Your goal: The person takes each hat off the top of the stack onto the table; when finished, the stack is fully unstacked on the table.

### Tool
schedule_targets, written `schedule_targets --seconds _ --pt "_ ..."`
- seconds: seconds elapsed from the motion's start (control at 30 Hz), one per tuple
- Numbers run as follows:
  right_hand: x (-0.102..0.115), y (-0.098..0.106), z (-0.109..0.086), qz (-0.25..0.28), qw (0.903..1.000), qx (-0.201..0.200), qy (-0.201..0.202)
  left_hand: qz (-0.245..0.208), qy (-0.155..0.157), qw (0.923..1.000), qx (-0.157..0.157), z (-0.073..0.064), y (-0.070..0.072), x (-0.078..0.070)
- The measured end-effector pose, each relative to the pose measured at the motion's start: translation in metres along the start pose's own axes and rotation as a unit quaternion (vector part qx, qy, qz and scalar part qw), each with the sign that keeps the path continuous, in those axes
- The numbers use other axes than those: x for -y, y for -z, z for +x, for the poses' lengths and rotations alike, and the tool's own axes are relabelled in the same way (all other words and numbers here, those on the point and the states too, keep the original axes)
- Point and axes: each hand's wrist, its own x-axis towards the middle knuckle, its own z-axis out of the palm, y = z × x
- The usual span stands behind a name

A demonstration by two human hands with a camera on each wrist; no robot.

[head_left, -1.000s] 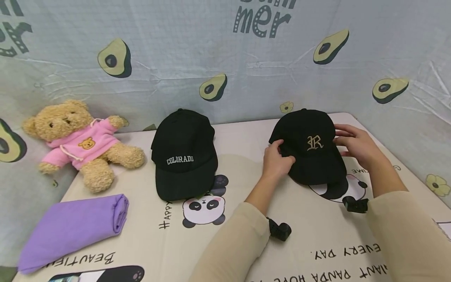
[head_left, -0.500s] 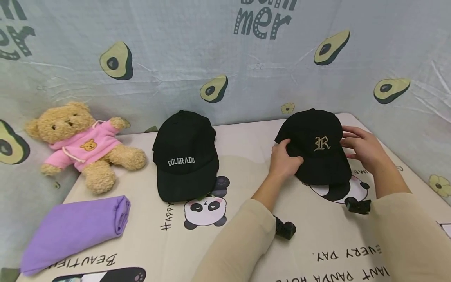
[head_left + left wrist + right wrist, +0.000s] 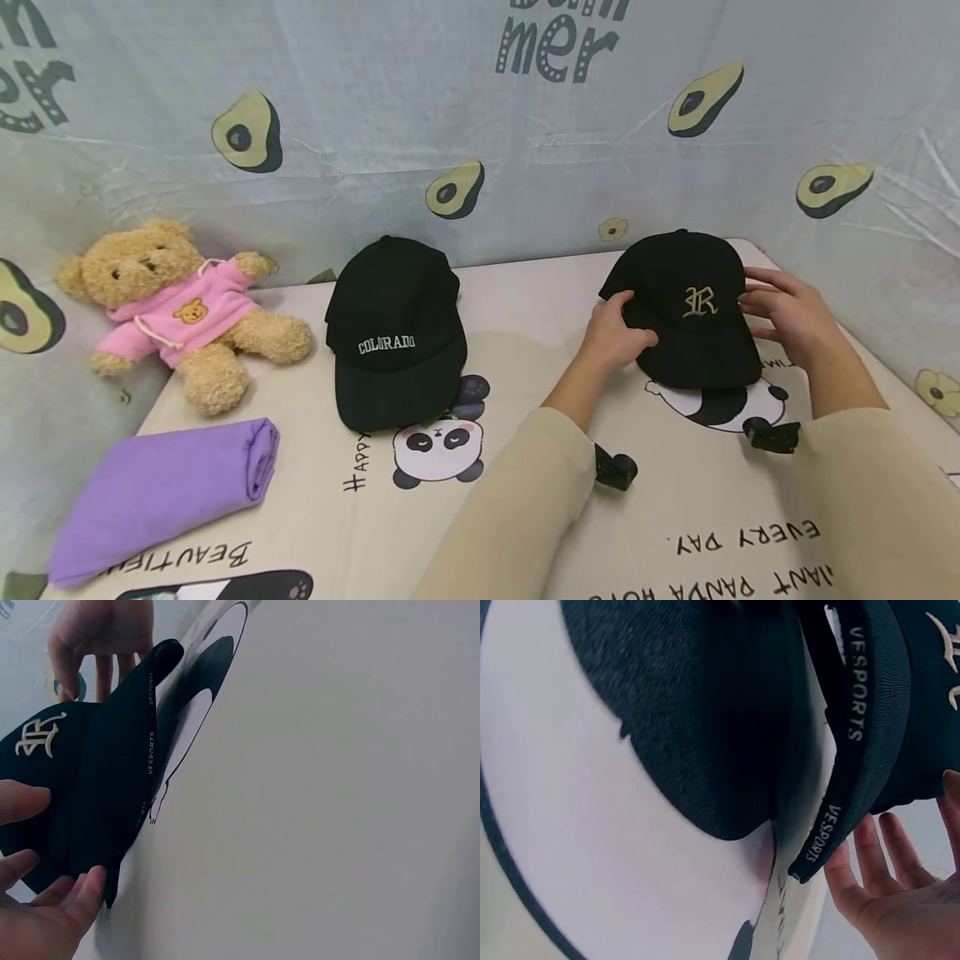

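A black baseball cap [image 3: 678, 308] with a gold embroidered R stands at the right rear of the table, brim toward me. My left hand [image 3: 617, 335] grips its left side, thumb near the brim and fingers at the lower edge; the left wrist view shows these fingers [image 3: 64, 900] by the brim's corner. On the cap's other side is my right hand [image 3: 795, 317], its fingers extended against the crown. In the right wrist view this hand's fingertips [image 3: 866, 829] are partly behind the brim [image 3: 855, 712], whose edge carries the lettering VESPORTS.
A second black cap [image 3: 393, 333], lettered COLORADO, sits left of centre. Farther left, a teddy bear [image 3: 183, 308] in a pink hoodie leans at the back, behind a folded purple cloth [image 3: 168, 496]. An avocado-print curtain [image 3: 360, 108] hangs along the table's [image 3: 517, 367] rear edge.
Both hands and the R cap have shifted to the right across the table. The COLORADO cap, bear and purple cloth have stayed put.
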Motion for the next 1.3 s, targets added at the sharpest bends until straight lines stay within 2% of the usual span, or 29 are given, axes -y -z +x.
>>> schedule_targets --seconds 0.33,0.6,0.73,0.83,1.13,1.3 --pt "-0.004 0.001 0.000 0.034 0.9990 -0.016 -0.022 -0.008 -0.014 0.9993 0.033 0.002 -0.002 0.001" --pt "-0.007 0.001 -0.001 0.046 0.9982 -0.018 -0.034 -0.080 -0.004 0.9949 0.061 0.001 0.000 0.004" --pt "-0.008 0.000 -0.002 0.044 0.9982 -0.021 -0.035 -0.072 0.000 0.9952 0.066 0.000 -0.002 0.005" --pt "-0.007 -0.003 -0.001 0.037 0.9984 -0.029 -0.032 -0.075 0.003 0.9948 0.068 0.000 -0.001 0.007" --pt "-0.009 -0.010 -0.007 0.000 0.9989 -0.046 -0.008 -0.103 -0.017 0.9925 0.064 -0.002 0.008 0.013" --pt "-0.005 -0.017 -0.012 0.001 0.9981 -0.062 0.000 -0.107 -0.016 0.9931 0.044 -0.005 0.010 0.018"
